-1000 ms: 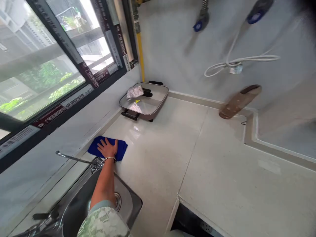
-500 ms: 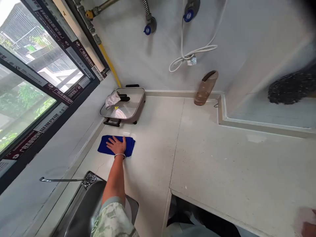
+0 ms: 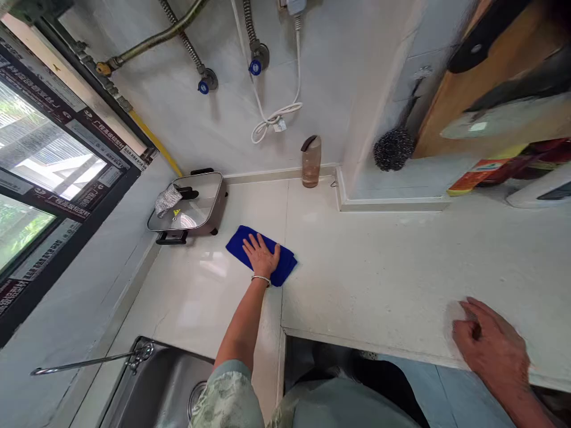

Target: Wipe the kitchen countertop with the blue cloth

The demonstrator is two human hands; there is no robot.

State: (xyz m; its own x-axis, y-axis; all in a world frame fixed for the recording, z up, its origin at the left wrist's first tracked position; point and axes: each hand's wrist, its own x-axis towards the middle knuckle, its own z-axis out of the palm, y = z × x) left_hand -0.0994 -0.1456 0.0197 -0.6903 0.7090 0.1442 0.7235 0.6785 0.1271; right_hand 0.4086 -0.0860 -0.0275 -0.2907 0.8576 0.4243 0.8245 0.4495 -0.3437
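A folded blue cloth [image 3: 285,267] lies flat on the pale countertop [image 3: 366,267]. On top of it my left hand [image 3: 262,257] is spread, palm down, a bracelet round the wrist. At the right, near the counter's front edge, my right hand [image 3: 495,345] rests with its fingers curled and the thumb close to the forefinger; nothing shows in it.
An electric pan [image 3: 214,211] with a glass lid stands in the back left corner. A pinkish bottle [image 3: 311,163] is by the back wall. The steel sink [image 3: 156,380] with its tap lies front left. A black scrubber [image 3: 393,148] and a knife [image 3: 486,35] hang at right.
My left hand and the blue cloth have moved right across the counter, away from the pan. My right hand has come further into view. The view has shifted to the right.
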